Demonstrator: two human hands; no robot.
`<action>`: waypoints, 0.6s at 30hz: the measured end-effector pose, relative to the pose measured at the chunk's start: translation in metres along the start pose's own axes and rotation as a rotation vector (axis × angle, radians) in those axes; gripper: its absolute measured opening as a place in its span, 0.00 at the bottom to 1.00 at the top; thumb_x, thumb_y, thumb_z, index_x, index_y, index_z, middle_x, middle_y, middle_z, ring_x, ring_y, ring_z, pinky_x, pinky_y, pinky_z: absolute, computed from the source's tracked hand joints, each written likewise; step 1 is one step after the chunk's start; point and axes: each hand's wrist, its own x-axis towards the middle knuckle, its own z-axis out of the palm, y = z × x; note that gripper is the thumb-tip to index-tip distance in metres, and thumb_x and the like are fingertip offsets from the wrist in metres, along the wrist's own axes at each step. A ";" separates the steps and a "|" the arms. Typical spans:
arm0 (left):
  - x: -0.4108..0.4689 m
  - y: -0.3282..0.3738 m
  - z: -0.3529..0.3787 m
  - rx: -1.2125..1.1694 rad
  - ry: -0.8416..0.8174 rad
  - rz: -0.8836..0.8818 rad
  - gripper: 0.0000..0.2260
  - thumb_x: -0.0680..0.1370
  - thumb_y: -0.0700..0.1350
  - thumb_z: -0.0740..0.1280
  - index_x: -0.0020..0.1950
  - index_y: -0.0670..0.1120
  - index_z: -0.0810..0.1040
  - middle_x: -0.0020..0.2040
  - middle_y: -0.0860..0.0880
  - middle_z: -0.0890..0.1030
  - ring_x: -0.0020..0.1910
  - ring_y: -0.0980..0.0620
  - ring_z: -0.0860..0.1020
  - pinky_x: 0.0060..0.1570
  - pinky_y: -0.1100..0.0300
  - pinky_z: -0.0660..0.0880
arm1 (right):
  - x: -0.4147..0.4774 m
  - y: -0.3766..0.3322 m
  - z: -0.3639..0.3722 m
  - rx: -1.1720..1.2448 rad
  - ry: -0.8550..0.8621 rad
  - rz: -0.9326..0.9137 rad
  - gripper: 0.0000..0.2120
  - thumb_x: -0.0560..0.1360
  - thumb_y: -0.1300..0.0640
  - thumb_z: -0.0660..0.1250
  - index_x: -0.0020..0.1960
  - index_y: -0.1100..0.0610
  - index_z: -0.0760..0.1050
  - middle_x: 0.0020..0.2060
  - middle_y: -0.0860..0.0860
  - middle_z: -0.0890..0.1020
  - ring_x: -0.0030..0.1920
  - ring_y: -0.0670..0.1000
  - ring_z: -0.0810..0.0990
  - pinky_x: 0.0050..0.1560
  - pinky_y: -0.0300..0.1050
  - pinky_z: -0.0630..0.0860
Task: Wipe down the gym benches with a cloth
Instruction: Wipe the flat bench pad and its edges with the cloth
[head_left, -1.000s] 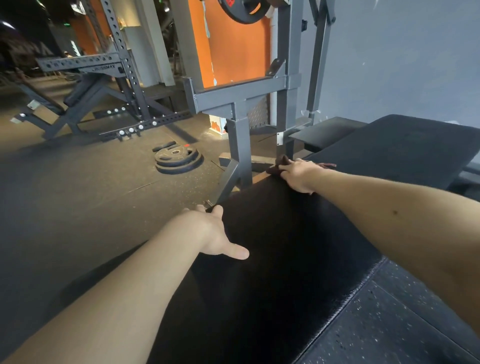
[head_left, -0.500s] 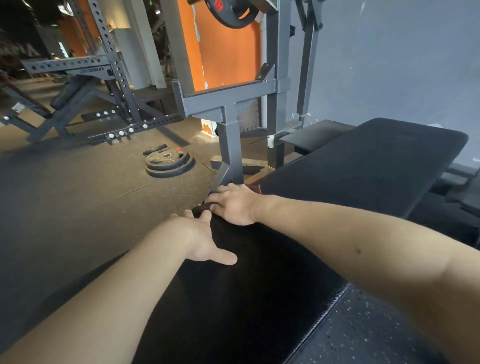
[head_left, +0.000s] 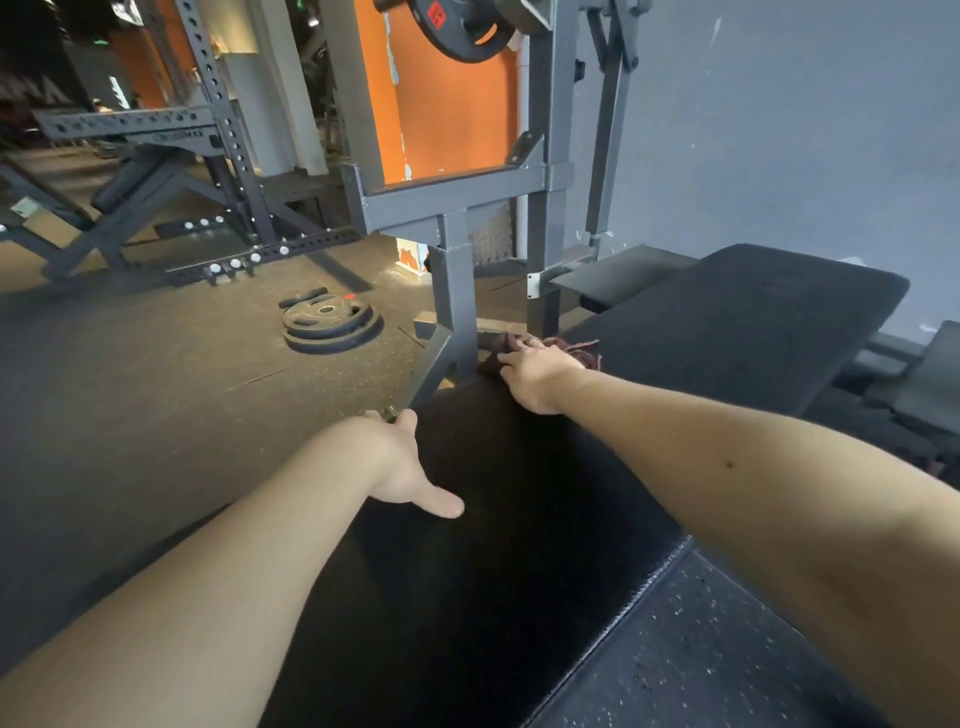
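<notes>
Head view: the black bench pad (head_left: 727, 332) runs with its long axis from the near bottom of the frame away toward the upper right, where its rounded far end points at the grey wall (head_left: 779, 130).

The dark maroon cloth (head_left: 579, 349) lies bunched on the pad's left edge, about midway along its length. The right hand (head_left: 535, 371) lies flat over it and presses it down, fingers spread toward the edge rather than clenched.

The left hand (head_left: 400, 462) rests nearer on the same left edge. It is relaxed and holds nothing, with the thumb stretched across the pad and the fingers reaching forward over the edge.

Just beyond the cloth, the grey rack upright (head_left: 457, 291) stands close against that edge, so room is tight there. The pad lies bare toward its far end. Its right edge drops to speckled rubber floor (head_left: 701, 649). Stacked weight plates (head_left: 330, 322) lie on the floor, well apart to the left.
</notes>
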 end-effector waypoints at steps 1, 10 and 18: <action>0.000 0.000 0.000 -0.001 0.002 -0.001 0.55 0.70 0.74 0.68 0.83 0.52 0.40 0.84 0.42 0.47 0.80 0.36 0.56 0.74 0.40 0.66 | -0.011 -0.005 0.002 -0.001 0.002 -0.040 0.23 0.86 0.53 0.51 0.81 0.52 0.60 0.82 0.55 0.53 0.81 0.61 0.49 0.80 0.60 0.48; -0.012 0.003 0.001 -0.116 0.055 0.020 0.47 0.72 0.70 0.71 0.82 0.48 0.57 0.79 0.45 0.65 0.74 0.40 0.69 0.68 0.46 0.73 | -0.111 0.022 0.013 0.093 -0.024 -0.064 0.25 0.87 0.45 0.47 0.83 0.48 0.53 0.83 0.51 0.48 0.82 0.55 0.43 0.80 0.55 0.41; -0.046 0.067 0.012 -0.255 0.301 0.262 0.23 0.78 0.55 0.71 0.71 0.48 0.75 0.67 0.48 0.78 0.61 0.47 0.79 0.54 0.57 0.78 | -0.121 0.051 0.030 0.077 0.101 0.160 0.25 0.86 0.44 0.47 0.81 0.48 0.57 0.82 0.54 0.52 0.81 0.61 0.46 0.79 0.60 0.44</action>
